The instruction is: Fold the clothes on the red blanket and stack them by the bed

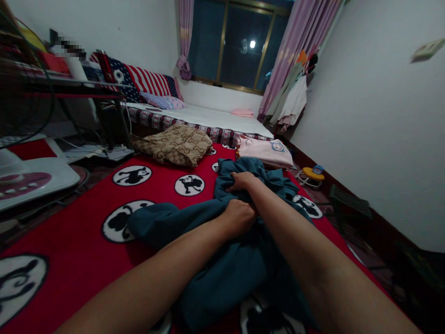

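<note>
A dark teal garment (229, 273) lies crumpled on the red blanket (79, 232), which has round white patches with black monkey figures. My left hand (239, 217) is closed in a fist on the middle of the cloth. Just beyond it, my right hand (245, 182) grips a bunched fold, its fingers partly hidden in the fabric. Part of the garment spreads out to the left, and more hangs toward me between my forearms. Which kind of garment it is, I cannot tell.
Beyond lie a folded brown patterned cloth (177, 144) and a folded pink garment (266, 152). A white-covered bed (208, 117) stands under the window. To the left are a cluttered desk (69, 83) and a white plastic appliance (38, 178); a yellow stool (313, 174) stands right.
</note>
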`<control>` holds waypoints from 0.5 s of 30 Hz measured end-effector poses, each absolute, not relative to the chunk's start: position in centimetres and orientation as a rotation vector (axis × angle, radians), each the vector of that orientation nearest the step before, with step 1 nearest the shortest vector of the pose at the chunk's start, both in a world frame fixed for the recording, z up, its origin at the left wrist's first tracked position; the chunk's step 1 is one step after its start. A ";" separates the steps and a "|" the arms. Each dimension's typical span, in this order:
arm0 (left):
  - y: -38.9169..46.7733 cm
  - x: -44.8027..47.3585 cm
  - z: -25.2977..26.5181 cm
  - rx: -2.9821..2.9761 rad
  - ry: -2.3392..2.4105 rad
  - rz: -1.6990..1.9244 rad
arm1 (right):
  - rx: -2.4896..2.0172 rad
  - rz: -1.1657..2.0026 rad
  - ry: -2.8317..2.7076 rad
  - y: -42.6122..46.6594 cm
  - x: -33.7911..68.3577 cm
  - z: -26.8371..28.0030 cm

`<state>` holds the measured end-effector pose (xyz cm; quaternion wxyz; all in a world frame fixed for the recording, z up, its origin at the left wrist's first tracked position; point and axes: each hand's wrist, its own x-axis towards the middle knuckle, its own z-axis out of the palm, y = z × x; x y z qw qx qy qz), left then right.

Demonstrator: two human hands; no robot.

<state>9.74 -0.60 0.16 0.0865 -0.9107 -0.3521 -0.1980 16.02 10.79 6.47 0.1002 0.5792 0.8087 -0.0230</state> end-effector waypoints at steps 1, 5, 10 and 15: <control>-0.7 9.7 0.3 -2.722 -1.069 -0.580 | 1.707 -0.044 2.401 10.9 16.3 6.3; -0.8 9.7 0.5 -2.722 -1.067 -0.586 | 1.724 0.058 2.454 11.0 17.1 5.5; -0.6 9.7 0.2 -2.706 -1.045 -0.612 | 1.829 0.182 2.536 10.1 17.9 4.3; -0.6 9.8 -0.2 -2.728 -0.998 -0.564 | 2.006 0.259 2.575 9.5 19.0 3.1</control>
